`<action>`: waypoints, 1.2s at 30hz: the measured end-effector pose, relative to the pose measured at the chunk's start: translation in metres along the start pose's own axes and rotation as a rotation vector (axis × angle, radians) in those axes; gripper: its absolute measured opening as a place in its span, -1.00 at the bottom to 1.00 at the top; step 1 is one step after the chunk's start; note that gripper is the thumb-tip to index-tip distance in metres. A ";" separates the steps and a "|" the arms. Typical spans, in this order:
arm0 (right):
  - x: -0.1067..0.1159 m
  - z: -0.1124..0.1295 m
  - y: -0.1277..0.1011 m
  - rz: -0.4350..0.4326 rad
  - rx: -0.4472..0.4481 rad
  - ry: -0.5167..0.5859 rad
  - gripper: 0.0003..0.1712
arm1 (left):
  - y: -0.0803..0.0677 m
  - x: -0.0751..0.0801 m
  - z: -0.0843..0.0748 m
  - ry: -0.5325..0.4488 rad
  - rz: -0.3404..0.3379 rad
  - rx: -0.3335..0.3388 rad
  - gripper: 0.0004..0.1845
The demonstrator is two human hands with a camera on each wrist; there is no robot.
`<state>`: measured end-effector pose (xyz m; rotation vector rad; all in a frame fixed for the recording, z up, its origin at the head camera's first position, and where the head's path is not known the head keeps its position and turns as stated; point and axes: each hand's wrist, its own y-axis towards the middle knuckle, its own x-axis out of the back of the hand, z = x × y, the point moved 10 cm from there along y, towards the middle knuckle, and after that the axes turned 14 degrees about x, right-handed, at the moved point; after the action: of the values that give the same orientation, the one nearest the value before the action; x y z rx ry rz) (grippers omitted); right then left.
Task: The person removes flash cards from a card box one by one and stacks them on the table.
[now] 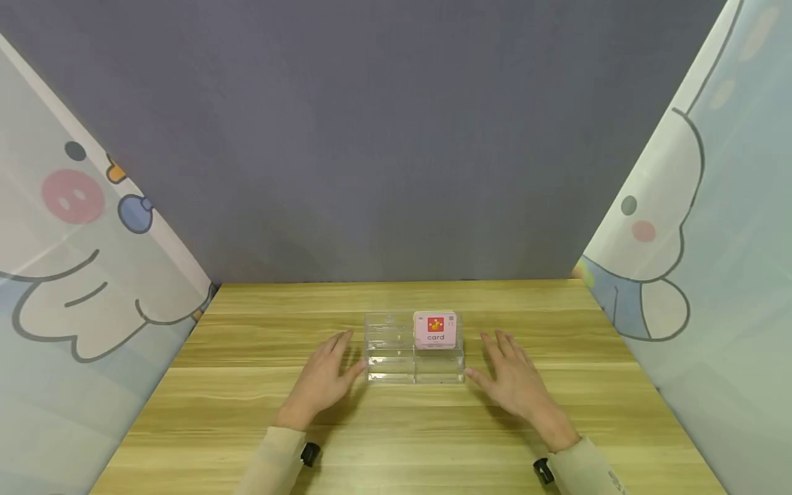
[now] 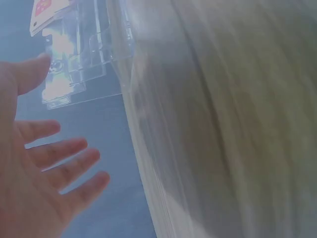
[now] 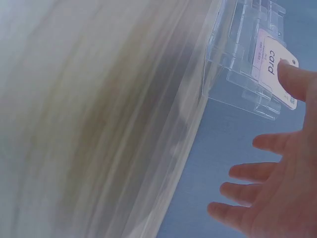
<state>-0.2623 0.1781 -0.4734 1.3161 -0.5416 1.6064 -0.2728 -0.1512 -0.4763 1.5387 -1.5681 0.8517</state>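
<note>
A clear plastic tiered card holder (image 1: 391, 357) with two columns stands on the wooden table. In its right column, toward the back, sits a pink card (image 1: 436, 331) with a red picture and the word "card"; whether it is one card or a stack I cannot tell. My left hand (image 1: 322, 378) is at the holder's left side, fingers spread, thumb near its edge. On the opposite side my right hand (image 1: 513, 378) mirrors it, thumb close to the right edge. Neither hand grips anything. The wrist views show the left fingers (image 2: 69, 148) and right fingers (image 3: 252, 173) extended.
The wood-grain table (image 1: 414, 440) runs back to a dark grey wall panel (image 1: 396, 137). Cartoon-printed curtains hang at the left (image 1: 80, 275) and right (image 1: 711, 275). A black wrist device (image 1: 311, 454) shows at the left sleeve, and another black device (image 1: 543, 471) at the right.
</note>
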 end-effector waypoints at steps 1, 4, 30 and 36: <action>0.000 0.000 0.001 -0.002 0.004 0.005 -0.01 | 0.000 0.001 0.000 -0.005 -0.006 0.003 -0.20; 0.003 0.001 0.002 -0.021 0.021 0.023 -0.05 | 0.001 0.003 -0.004 -0.019 -0.033 0.001 -0.24; 0.023 0.006 0.010 -0.238 -0.015 0.214 -0.43 | 0.014 0.007 -0.007 -0.250 0.042 0.095 -0.35; 0.030 0.011 0.015 -0.286 0.014 0.227 -0.49 | 0.018 0.011 -0.009 -0.315 0.028 0.108 -0.39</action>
<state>-0.2689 0.1740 -0.4391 1.1449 -0.1935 1.4962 -0.2898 -0.1479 -0.4613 1.8008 -1.7933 0.7458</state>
